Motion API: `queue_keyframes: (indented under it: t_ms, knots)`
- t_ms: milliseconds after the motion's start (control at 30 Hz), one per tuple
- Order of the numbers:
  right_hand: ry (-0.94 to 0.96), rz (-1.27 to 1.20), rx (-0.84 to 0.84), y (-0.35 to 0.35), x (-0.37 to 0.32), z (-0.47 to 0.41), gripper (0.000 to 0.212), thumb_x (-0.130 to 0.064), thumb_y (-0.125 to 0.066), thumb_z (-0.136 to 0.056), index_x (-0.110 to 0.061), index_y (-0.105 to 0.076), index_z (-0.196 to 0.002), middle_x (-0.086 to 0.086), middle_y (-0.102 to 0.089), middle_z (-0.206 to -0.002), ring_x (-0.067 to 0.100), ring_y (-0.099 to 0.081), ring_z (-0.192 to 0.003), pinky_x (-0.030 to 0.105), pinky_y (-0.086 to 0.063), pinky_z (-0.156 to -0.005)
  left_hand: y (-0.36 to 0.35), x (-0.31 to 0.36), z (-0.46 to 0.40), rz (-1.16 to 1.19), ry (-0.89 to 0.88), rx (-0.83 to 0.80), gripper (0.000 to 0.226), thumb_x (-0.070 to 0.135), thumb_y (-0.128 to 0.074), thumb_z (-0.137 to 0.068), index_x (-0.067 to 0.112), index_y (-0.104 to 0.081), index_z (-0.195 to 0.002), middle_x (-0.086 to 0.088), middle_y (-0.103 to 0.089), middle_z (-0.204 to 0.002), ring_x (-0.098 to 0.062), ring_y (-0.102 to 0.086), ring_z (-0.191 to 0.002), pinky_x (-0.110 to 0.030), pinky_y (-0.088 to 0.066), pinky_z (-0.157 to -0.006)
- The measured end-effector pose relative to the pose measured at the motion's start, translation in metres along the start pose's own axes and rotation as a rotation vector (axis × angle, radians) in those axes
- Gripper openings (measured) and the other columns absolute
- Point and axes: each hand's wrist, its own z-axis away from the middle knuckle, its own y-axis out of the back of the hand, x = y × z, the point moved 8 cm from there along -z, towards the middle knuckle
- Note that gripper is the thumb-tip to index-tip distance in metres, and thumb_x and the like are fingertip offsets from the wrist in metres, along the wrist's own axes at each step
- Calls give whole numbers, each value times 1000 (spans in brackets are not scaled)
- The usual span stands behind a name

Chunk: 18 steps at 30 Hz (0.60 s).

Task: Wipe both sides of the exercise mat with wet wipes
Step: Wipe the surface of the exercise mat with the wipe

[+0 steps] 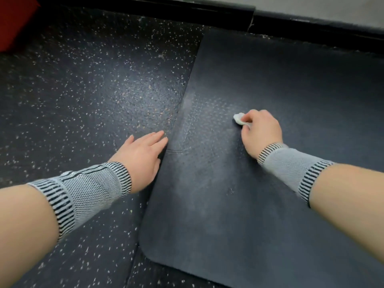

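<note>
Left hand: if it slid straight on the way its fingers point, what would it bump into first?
The left hand lies flat on the speckled floor, fingers pointing up-right at the exercise mat. It would probably meet the mat's left edge first, just beyond the fingertips.

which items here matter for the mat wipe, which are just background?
In the job:
exercise mat
wet wipe, in the right hand
left hand, flat at the mat's edge

Background:
speckled floor
black baseboard
red object, top left corner
</note>
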Motion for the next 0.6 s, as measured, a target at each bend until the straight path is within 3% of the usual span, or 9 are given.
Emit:
queue_keyframes:
  t_ms: [67,167,233,367,433,500,600]
  knots:
    - [119,4,-73,-21,-26,33,24,-15,-48,-89,-16,-61,-110,9,-53,-115,30,-54,-105,32,-40,-87,-7,3,4,30,5,6,58,26,-35,-102,21,-11,-155,7,-3,-164,-11,-6,-150,-44,-14,-120]
    - [464,-70,-282,-55,-85,113,21,-17,-49,-88,-16,-61,-106,6,-53,-110,29,-55,-103,32,-41,-88,-12,2,13,36,7,-5,59,26,-35,-102,21,-10,-156,7,-2,-164,-10,-6,-150,-44,-13,-120]
    - [599,-124,-366,-57,-108,120,23,-15,-51,-87,-15,-65,-105,8,-57,-109,30,-56,-104,32,-42,-91,-14,-4,19,32,28,-4,60,25,-35,-102,20,-10,-156,7,-2,-164,-11,-6,-150,-44,-13,-120]
    - [263,-134,-97,-25,-101,13,25,-14,-51,-90,-18,-64,-110,6,-56,-115,25,-54,-105,25,-37,-83,-23,-16,35,40,58,-25,59,24,-34,-103,19,-10,-156,6,-2,-164,-10,-5,-150,-43,-11,-121]
    - [186,1,-47,-24,-98,-12,25,-12,-50,-90,-17,-60,-112,7,-52,-116,27,-55,-104,26,-35,-77,-29,-14,45,43,54,-35,58,24,-33,-103,20,-11,-156,6,-3,-164,-10,-6,-150,-42,-11,-120]
    - [302,99,-93,-38,-118,14,21,-10,-50,-89,-15,-59,-106,8,-50,-112,31,-56,-99,28,-36,-73,-34,-10,55,49,37,-41,57,23,-33,-103,20,-11,-156,6,-3,-164,-10,-5,-150,-41,-10,-120]
    - [667,27,-290,-74,-143,117,19,-16,-51,-89,-17,-61,-105,7,-50,-109,33,-58,-94,33,-44,-79,-42,-4,67,71,8,-50,58,23,-32,-103,20,-9,-156,7,-1,-164,-9,-3,-150,-40,-9,-120]
